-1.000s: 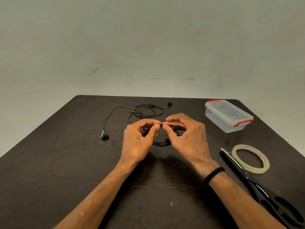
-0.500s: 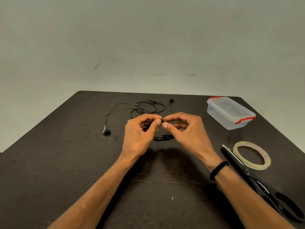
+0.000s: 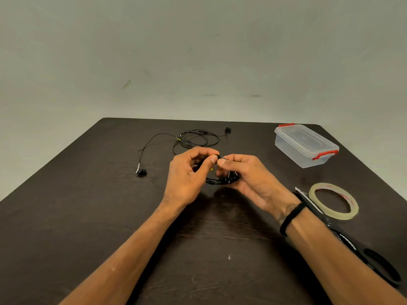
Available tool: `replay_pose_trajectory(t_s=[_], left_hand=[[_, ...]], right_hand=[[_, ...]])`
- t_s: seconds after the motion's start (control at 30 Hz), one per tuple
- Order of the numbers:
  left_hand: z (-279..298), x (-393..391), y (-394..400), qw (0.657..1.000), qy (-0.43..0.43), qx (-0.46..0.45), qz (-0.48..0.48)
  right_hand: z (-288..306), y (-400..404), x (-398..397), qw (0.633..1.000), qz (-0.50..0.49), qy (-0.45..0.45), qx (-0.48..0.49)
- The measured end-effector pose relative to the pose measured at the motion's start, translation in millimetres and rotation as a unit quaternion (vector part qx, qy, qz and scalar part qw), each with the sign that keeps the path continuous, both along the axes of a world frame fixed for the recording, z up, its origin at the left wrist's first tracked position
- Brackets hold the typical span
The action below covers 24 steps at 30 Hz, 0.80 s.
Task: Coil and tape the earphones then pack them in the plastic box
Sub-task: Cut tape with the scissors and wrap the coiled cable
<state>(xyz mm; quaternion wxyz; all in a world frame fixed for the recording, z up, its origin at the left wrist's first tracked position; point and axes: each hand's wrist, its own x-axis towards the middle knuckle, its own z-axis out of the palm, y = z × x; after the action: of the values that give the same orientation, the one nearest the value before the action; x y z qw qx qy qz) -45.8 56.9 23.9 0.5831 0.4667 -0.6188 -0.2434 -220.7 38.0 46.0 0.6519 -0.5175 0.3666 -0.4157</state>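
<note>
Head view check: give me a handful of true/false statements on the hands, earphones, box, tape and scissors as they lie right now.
1. Both the left hand and the right hand hold the coiled earphones. True.
2. The plastic box stands open with its lid off. False: the lid is on, red clips at both ends.
3. A second set of earphones lies loose on the table beyond the hands. True.
4. The tape roll sits inside the box. False: it lies on the table beside the scissors.
5. The right hand grips the scissors. False: they lie on the table, partly under that forearm.
</note>
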Motion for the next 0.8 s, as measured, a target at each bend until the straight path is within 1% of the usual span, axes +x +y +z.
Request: replay_pose_trajectory(t_s=[0.03, 0.07, 0.1, 0.17, 0.2, 0.27, 0.37, 0.43, 0.47, 0.53, 0.57, 0.6, 0.67, 0.7, 0.73, 0.8], left_hand=[[0, 0, 0, 1.000, 0.005, 0.006, 0.001], [-1, 1, 0, 1.000, 0.010, 0.013, 0.003], [-1, 2, -1, 1.000, 0.016, 0.021, 0.008], [-3, 2, -1, 0.999, 0.024, 0.032, 0.018], [-3, 2, -1, 0.999, 0.028, 0.035, 0.021], [-3, 1, 0, 0.999, 0.032, 0.037, 0.024], [-3, 0, -1, 0.998, 0.033, 0.040, 0.027], [-3, 0, -1, 0.998, 0.033, 0.042, 0.031], [-3, 0, 0, 0.998, 0.033, 0.042, 0.033], [-2, 1, 0, 0.998, 0.033, 0.048, 0.037], [-1, 2, 0, 0.997, 0.037, 0.056, 0.038], [-1, 3, 0, 0.996, 0.043, 0.067, 0.037], [-2, 8, 3, 0.993, 0.053, 0.099, 0.033], [-3, 11, 6, 0.991, 0.055, 0.117, 0.031], [-4, 14, 11, 0.989, 0.058, 0.136, 0.028], [-3, 25, 24, 0.983, 0.064, 0.172, 0.018]], right_hand=[[-1, 0, 0, 1.000, -0.003, 0.020, -0.022], [-2, -1, -1, 0.995, -0.020, 0.068, -0.071], [-4, -2, -1, 0.979, -0.050, 0.140, -0.138], [-9, -3, 0, 0.918, -0.118, 0.276, -0.258], [-10, -3, 2, 0.889, -0.144, 0.314, -0.301], [-14, -2, 4, 0.842, -0.182, 0.352, -0.366], [-19, 0, 7, 0.773, -0.223, 0.405, -0.435], [-20, 1, 8, 0.741, -0.239, 0.422, -0.464], [-20, 1, 7, 0.736, -0.242, 0.422, -0.471], [-19, 0, 7, 0.741, -0.241, 0.413, -0.471], [-19, 0, 8, 0.756, -0.237, 0.403, -0.457], [-18, 1, 8, 0.783, -0.230, 0.388, -0.429], [-14, 2, 7, 0.851, -0.194, 0.354, -0.337], [-13, 3, 6, 0.879, -0.170, 0.337, -0.292], [-12, 6, 7, 0.899, -0.150, 0.321, -0.257], [-11, 13, 10, 0.927, -0.120, 0.285, -0.210]])
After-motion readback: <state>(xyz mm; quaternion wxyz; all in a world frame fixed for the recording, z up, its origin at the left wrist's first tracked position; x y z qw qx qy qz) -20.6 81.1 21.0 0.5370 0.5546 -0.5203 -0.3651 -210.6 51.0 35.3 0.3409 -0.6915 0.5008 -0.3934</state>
